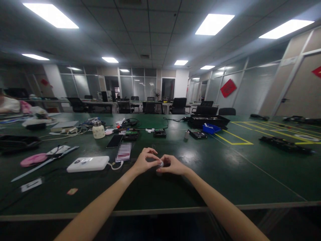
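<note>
Near the front of the green table, a small light-coloured cylinder (159, 165) stands between my hands, mostly covered by fingers. My right hand (173, 165) curls around its side, thumb low and fingers behind it. From the left, my left hand (145, 161) brings thumb and fingertips together at the cylinder's top. What exactly the cylinder is, I cannot make out. A second small pale cylinder (187, 134) stands farther back, beside a hard drive (198, 134).
To the left lie a white power bank (88, 164) with a cable, a dark phone (114, 141) and a cream bottle (98, 130). More circuit-board devices (159, 133) sit behind my hands. A blue tray (211, 129) and a black case (209, 120) stand at back right.
</note>
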A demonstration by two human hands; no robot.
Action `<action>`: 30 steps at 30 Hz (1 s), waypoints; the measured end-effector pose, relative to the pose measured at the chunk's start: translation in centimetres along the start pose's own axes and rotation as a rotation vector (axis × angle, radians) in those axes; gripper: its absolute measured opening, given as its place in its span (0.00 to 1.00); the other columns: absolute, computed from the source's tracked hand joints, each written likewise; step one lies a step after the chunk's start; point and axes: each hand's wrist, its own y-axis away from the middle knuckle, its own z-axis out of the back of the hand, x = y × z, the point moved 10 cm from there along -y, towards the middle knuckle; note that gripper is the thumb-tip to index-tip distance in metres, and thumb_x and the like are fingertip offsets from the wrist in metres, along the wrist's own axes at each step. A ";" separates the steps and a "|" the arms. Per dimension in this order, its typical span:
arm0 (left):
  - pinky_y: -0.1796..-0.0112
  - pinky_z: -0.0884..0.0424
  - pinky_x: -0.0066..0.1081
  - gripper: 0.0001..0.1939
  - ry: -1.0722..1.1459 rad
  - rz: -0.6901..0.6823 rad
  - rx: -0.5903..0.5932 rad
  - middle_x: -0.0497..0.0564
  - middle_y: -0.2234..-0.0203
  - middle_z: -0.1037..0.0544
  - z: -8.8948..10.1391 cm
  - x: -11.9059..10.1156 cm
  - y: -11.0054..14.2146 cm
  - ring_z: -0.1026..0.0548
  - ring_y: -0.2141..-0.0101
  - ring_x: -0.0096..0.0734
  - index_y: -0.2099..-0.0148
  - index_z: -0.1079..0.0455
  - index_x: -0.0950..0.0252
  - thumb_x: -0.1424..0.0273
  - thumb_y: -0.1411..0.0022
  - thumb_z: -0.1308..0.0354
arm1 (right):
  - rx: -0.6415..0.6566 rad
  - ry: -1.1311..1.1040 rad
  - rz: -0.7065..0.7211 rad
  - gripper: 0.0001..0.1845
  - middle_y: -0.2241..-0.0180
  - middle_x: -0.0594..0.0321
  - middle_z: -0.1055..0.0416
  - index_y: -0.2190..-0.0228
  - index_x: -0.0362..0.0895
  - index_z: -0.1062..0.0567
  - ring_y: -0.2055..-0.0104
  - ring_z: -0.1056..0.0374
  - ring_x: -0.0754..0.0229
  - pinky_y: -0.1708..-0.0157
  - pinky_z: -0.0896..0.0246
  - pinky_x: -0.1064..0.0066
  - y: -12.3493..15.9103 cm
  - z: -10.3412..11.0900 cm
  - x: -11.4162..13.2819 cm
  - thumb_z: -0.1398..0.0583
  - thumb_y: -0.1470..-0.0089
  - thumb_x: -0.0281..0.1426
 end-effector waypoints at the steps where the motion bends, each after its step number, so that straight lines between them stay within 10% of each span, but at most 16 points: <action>1: 0.54 0.36 0.37 0.06 -0.005 0.006 0.011 0.51 0.62 0.27 -0.1 -0.1 0.0 0.33 0.57 0.38 0.70 0.22 0.58 0.63 0.51 0.35 | 0.002 -0.005 -0.002 0.25 0.72 0.66 0.31 0.70 0.40 0.31 0.68 0.32 0.62 0.63 0.37 0.66 0.0 0.0 -0.1 0.30 0.68 0.40; 11: 0.58 0.35 0.35 0.11 -0.172 0.154 -0.277 0.51 0.68 0.23 3.4 3.5 -1.3 0.31 0.61 0.37 0.65 0.22 0.58 0.59 0.46 0.41 | 0.044 -0.098 -0.014 0.25 0.71 0.66 0.30 0.72 0.41 0.34 0.67 0.32 0.62 0.61 0.40 0.65 -0.3 -0.3 -0.5 0.28 0.70 0.37; 19: 0.60 0.37 0.37 0.11 -0.372 0.284 -0.081 0.52 0.72 0.21 1.7 8.9 -0.8 0.30 0.64 0.41 0.68 0.21 0.58 0.59 0.47 0.41 | 0.053 -0.156 -0.055 0.26 0.72 0.67 0.30 0.74 0.42 0.35 0.66 0.31 0.60 0.61 0.40 0.64 -0.3 -0.3 -0.5 0.28 0.72 0.36; 30: 0.59 0.36 0.33 0.12 -0.013 0.087 0.116 0.51 0.66 0.23 0.1 1.8 -1.1 0.30 0.61 0.36 0.62 0.22 0.57 0.59 0.46 0.41 | 0.066 -0.112 -0.034 0.25 0.71 0.68 0.31 0.73 0.42 0.34 0.66 0.31 0.61 0.61 0.38 0.64 -0.2 -0.4 -0.1 0.29 0.70 0.38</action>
